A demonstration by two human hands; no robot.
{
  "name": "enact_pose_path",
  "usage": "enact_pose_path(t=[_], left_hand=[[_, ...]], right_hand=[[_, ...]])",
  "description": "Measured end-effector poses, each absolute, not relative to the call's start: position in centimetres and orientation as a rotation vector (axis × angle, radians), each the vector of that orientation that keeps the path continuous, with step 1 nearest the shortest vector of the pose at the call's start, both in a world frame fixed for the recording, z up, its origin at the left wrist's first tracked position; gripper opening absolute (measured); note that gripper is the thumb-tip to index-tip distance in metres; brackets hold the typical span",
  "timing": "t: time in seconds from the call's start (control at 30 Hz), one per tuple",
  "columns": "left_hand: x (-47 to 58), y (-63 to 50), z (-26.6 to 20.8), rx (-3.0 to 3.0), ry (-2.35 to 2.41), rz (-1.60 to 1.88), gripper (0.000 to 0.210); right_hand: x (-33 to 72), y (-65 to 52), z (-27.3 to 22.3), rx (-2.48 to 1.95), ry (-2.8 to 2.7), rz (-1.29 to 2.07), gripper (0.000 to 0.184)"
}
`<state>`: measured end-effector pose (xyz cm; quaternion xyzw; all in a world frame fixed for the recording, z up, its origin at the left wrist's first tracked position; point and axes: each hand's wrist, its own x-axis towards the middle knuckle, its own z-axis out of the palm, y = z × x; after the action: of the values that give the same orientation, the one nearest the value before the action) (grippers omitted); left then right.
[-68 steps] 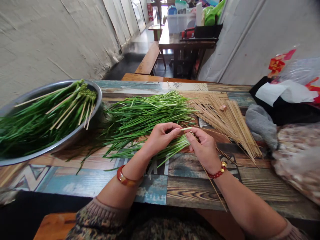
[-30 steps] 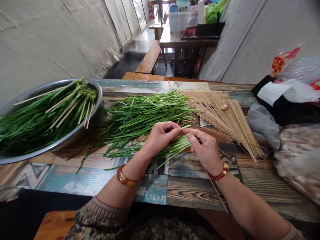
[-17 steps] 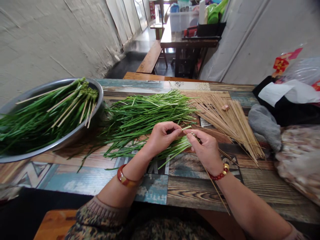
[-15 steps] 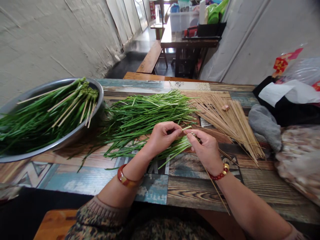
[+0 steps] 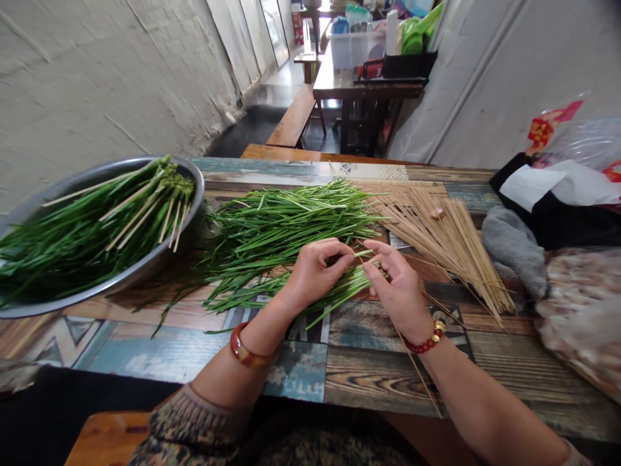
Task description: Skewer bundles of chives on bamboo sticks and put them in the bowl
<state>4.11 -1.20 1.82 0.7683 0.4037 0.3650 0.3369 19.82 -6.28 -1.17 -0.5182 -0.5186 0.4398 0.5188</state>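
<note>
Green stalks, long and thin, in a loose heap (image 5: 295,223) at mid-surface; pale cut ends to the right, darker leaf ends to the left. Landmark for the entries below.

Surface (image 5: 388,382): patchwork print of wood grain, blue panels and lettering; extends on all sides of the heap.

Left hand (image 5: 320,270): on the near side of the heap; thumb and forefinger pinched on one green stalk (image 5: 363,253). Amber-brown bangle (image 5: 242,346) at the wrist.

Right hand (image 5: 394,285): near right corner of the heap, just beside the left hand; thumb and fingers closed on a thin skewer (image 5: 422,378), which slants toward the near edge, its upper end at the stalk. Whether it pierces the stalk: cannot tell. Red bead bracelet (image 5: 424,343) with gold-coloured beads at the wrist.

Smaller bunch of stalks (image 5: 356,285): nearer than the heap, partly beneath the hands.

Metal basin (image 5: 198,188): left of the heap; contains skewered greens (image 5: 72,249), knotted-looking ends toward the heap.

Loose skewers (image 5: 451,243): fanned, right of the heap; one small brownish piece (image 5: 438,213) on top.

Grey cloth-like item (image 5: 514,249): farther right of the heap, past the skewers.

Clear plastic bag (image 5: 579,317), pale contents: farthest right of the heap, toward the near edge.
</note>
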Motion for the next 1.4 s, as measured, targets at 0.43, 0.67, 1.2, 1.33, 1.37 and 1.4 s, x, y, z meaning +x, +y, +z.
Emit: enact_pose_path(t=[0.43,0.67,1.2,1.33,1.37,1.4], left_hand=[[4.1,-1.2,1.5,1.976,1.059,0.979,0.015],[4.5,-1.5,1.2,2.042,0.965,0.923,0.017],[2.7,-0.2,1.5,2.052,0.901,0.438,0.027],[1.5,0.9,1.6,2.025,1.012,0.661,0.023],[1.5,1.0,1.4,2.015,1.035,0.721,0.022],[1.6,1.1,1.1,2.022,1.037,0.764,0.021]], right_hand=[[19.7,-6.3,-0.9,-1.327,-1.290,1.020,0.040],[19.8,-5.9,-2.1,-1.332,-1.271,0.944,0.025],[20.2,-5.6,-2.0,-1.324,-1.414,1.153,0.021],[19.8,-6.2,-1.6,-1.260,-1.545,1.359,0.015],[19.8,-6.3,-1.5,-1.252,-1.574,1.402,0.014],[19.7,-6.5,-1.3,-1.252,-1.598,1.432,0.013]])
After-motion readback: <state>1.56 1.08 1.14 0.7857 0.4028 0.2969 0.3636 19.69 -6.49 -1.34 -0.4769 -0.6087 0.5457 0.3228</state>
